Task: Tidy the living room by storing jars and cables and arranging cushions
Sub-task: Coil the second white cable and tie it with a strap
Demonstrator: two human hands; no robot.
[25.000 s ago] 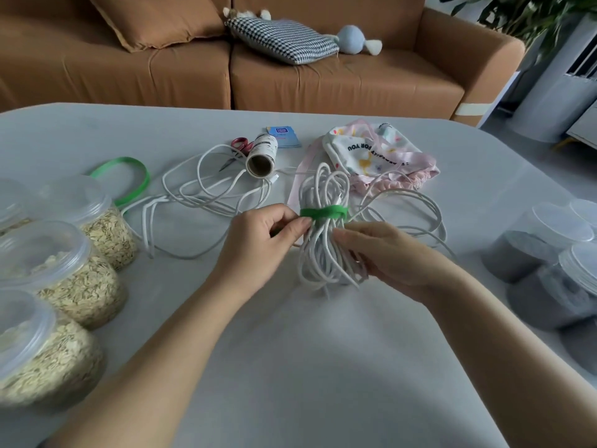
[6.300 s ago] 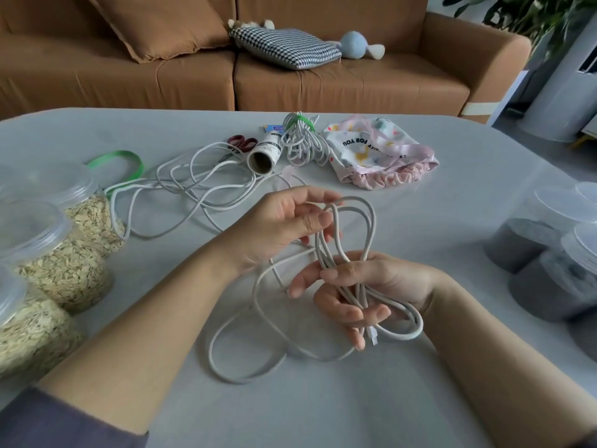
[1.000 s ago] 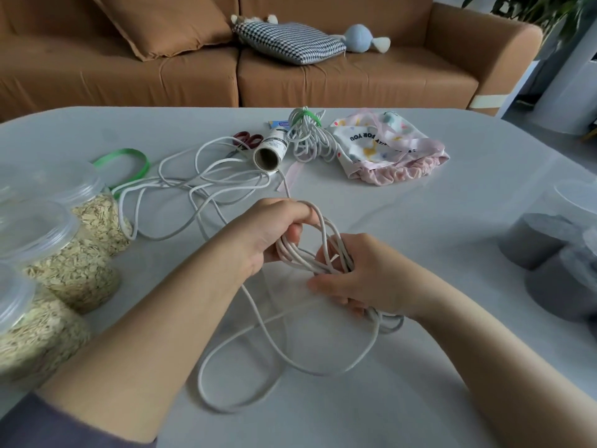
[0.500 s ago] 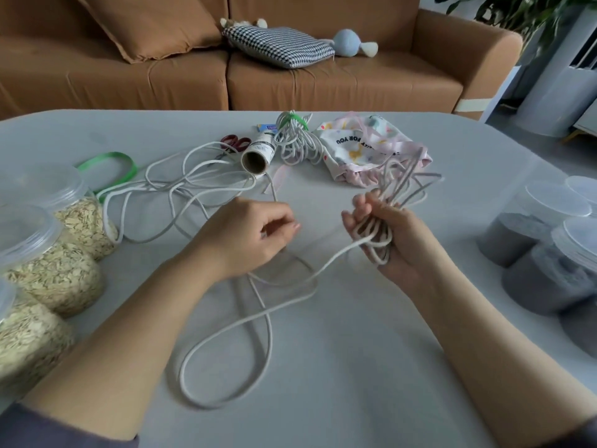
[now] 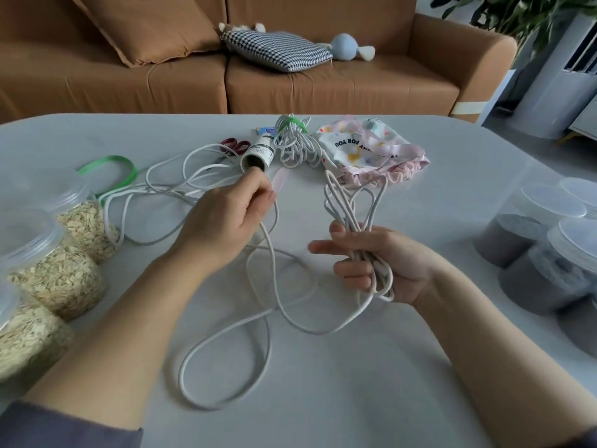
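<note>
Left hand (image 5: 231, 218) now sits higher, pinching the white cable (image 5: 353, 226) to draw slack; right hand (image 5: 384, 266) grips the gathered loops above the table (image 5: 323, 399), keeping the coil together for the next wrap.

Both forearms reach forward from the lower corners. The left hand (image 5: 226, 218) is raised, its back toward the camera, thumb and fingertips pinching a strand of cable (image 5: 349, 205). The right hand (image 5: 381, 266) sits lower (palm turned toward the left one), fingers curled round a bunch of loops, one finger stretched straight out.
</note>
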